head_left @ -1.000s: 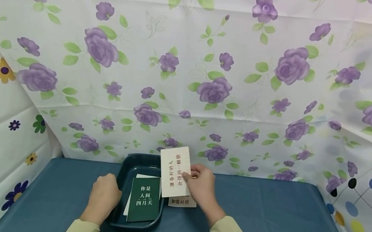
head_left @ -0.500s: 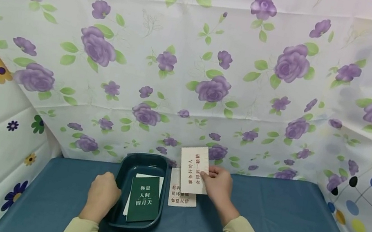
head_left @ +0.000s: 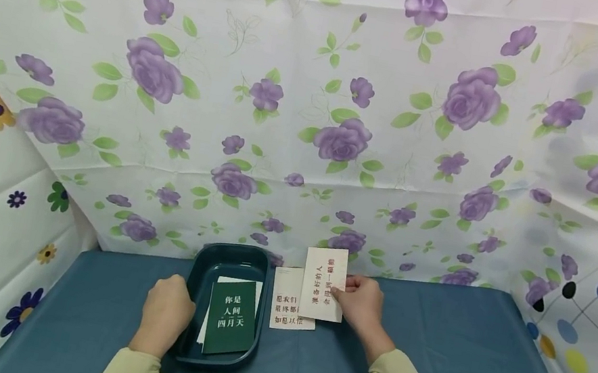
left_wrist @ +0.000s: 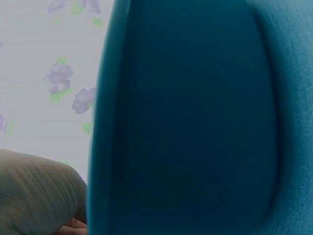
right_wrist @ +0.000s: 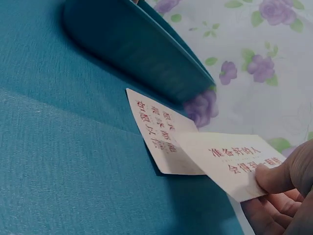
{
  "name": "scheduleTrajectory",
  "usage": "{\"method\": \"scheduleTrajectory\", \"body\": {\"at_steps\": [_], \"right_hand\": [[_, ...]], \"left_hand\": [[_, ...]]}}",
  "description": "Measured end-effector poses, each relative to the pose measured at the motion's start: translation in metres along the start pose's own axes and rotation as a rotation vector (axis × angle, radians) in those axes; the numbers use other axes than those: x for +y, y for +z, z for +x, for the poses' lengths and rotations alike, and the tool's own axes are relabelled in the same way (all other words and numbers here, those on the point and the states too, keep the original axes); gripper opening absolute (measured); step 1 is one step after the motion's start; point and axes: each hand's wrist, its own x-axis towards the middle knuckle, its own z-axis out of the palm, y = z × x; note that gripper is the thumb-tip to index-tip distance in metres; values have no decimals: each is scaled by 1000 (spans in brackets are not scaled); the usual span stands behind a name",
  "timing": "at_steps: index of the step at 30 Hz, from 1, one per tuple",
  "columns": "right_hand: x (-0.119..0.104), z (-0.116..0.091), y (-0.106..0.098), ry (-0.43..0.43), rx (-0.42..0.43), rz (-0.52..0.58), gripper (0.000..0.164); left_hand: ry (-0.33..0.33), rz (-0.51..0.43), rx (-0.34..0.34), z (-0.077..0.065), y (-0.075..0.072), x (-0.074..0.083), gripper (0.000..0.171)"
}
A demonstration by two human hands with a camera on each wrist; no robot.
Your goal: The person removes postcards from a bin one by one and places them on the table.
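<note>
My right hand point(head_left: 361, 304) pinches a cream card point(head_left: 326, 271) with red writing, thumb on top and fingers beneath. In the right wrist view this held card point(right_wrist: 230, 154) is tilted and partly covers a second cream card point(right_wrist: 159, 134), which lies on the table to the right of the tray. My left hand point(head_left: 165, 315) grips the left rim of the dark teal tray point(head_left: 255, 339); its fingertips are mostly hidden. Inside the tray a green card point(head_left: 230, 328) with white writing lies over a white one point(head_left: 203, 330).
A blue cloth covers the table point(head_left: 437, 357). Behind it rises a white sheet point(head_left: 280, 223) printed with purple flowers, close to the tray and cards. Patterned sheets also stand at the left and right sides.
My right hand has carried the held card rightward, away from the tray, then slightly down. More of the card lying underneath shows now. The left hand has stayed at the tray's rim.
</note>
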Motion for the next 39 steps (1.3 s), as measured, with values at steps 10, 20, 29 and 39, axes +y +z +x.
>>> {"method": "scheduleTrajectory", "body": {"at_steps": [10,20,29,39], "right_hand": [[6,-1,3,39,-125,-37,29],[13,0,8,24,-155,-79,22],[14,2,13,-45,-129,-155,18],[18,3,20,-46,-119,-243,20]], "left_hand": [[9,14,32,-2,1,2,7],[12,33,34,-2,-2,5,7],[2,36,32,-1,-2,5,5],[16,36,36,-2,3,1,6]]}}
